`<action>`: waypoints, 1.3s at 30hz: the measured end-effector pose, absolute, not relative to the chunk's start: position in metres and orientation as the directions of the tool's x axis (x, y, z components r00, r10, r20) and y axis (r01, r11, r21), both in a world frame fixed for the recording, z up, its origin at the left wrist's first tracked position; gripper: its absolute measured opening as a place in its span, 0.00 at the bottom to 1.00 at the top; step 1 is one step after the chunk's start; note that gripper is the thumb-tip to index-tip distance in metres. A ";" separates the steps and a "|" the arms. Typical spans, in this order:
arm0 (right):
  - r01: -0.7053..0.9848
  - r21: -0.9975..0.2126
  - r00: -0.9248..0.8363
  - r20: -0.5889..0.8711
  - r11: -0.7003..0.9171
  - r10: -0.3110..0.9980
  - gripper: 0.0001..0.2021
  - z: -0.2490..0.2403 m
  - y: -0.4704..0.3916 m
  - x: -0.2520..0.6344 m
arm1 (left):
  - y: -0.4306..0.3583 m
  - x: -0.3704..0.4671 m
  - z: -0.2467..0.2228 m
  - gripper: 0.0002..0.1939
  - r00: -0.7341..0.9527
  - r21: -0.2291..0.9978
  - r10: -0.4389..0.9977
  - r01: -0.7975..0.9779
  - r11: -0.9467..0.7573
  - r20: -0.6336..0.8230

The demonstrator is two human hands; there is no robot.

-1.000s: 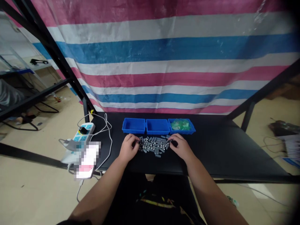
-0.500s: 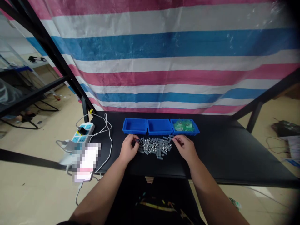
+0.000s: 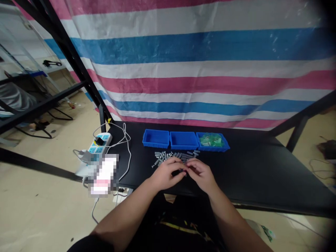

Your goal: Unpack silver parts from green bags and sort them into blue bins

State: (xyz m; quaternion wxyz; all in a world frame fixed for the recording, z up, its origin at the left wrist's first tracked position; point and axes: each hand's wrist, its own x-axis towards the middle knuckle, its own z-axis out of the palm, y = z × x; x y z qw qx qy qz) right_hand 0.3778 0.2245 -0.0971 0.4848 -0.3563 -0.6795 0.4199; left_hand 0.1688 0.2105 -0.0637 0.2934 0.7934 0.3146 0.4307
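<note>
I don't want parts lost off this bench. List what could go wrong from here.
1. The pile of small grey cylinders lies loose on the black table, so one could roll off its near edge.
2. The left hand and right hand meet just in front of the pile; a sweep might scatter it.

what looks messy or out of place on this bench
The small grey cylinders lie in a loose heap on the black table, not in the blue bins, two of which look empty. A white cable trails loosely off the power strip.
</note>
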 end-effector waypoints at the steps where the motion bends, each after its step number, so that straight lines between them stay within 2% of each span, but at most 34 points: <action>1: 0.053 -0.930 -0.270 0.336 0.363 0.902 0.04 -0.098 0.220 0.373 | 0.209 0.171 -0.066 0.09 0.430 0.751 0.756 0.228 -0.620 0.494; 4: 0.018 -0.963 -0.271 0.254 0.268 0.929 0.05 -0.099 0.216 0.367 | 0.210 0.171 -0.075 0.06 0.388 0.785 0.786 0.207 -0.584 0.482; 7: 0.187 -0.909 -0.231 0.329 0.373 0.916 0.07 -0.100 0.222 0.379 | 0.221 0.154 -0.078 0.06 0.333 0.765 0.802 0.267 -0.585 0.497; 8: 0.287 -0.859 -0.187 0.384 0.424 0.904 0.07 -0.101 0.225 0.386 | 0.228 0.144 -0.076 0.06 0.266 0.750 0.817 0.326 -0.575 0.511; 10: 0.475 -0.757 -0.082 0.469 0.448 0.879 0.06 -0.104 0.232 0.400 | 0.245 0.121 -0.071 0.05 0.019 0.726 0.833 0.479 -0.493 0.553; 12: 0.574 -0.710 -0.030 0.479 0.407 0.877 0.07 -0.109 0.237 0.411 | 0.263 0.097 -0.065 0.06 -0.154 0.697 0.827 0.632 -0.338 0.540; 13: 0.604 -0.693 -0.041 0.466 0.394 0.884 0.07 -0.111 0.239 0.414 | 0.271 0.088 -0.063 0.06 -0.174 0.650 0.828 0.710 -0.270 0.533; 17: 0.707 -0.586 -0.161 0.412 0.397 0.897 0.11 -0.113 0.239 0.410 | 0.290 0.073 -0.062 0.07 -0.115 0.450 0.836 0.877 -0.168 0.536; 20: 0.724 -0.574 -0.150 0.410 0.382 0.900 0.12 -0.109 0.237 0.404 | 0.290 0.079 -0.066 0.08 -0.113 0.421 0.820 0.892 -0.165 0.561; 27: 0.742 -0.513 -0.216 0.426 0.432 0.878 0.07 -0.106 0.236 0.403 | 0.262 0.087 -0.069 0.06 -0.031 0.448 0.750 0.818 -0.361 0.661; 30: 0.734 -0.518 -0.236 0.410 0.438 0.881 0.08 -0.106 0.240 0.403 | 0.243 0.087 -0.076 0.05 0.064 0.513 0.813 0.746 -0.425 0.579; 34: 0.764 -0.507 -0.256 0.331 0.400 0.908 0.08 -0.100 0.247 0.400 | 0.223 0.086 -0.088 0.07 0.090 0.609 0.901 0.708 -0.357 0.424; 39: 0.779 -0.443 -0.320 0.328 0.443 0.889 0.05 -0.089 0.254 0.399 | 0.215 0.084 -0.094 0.07 0.122 0.611 0.931 0.724 -0.321 0.345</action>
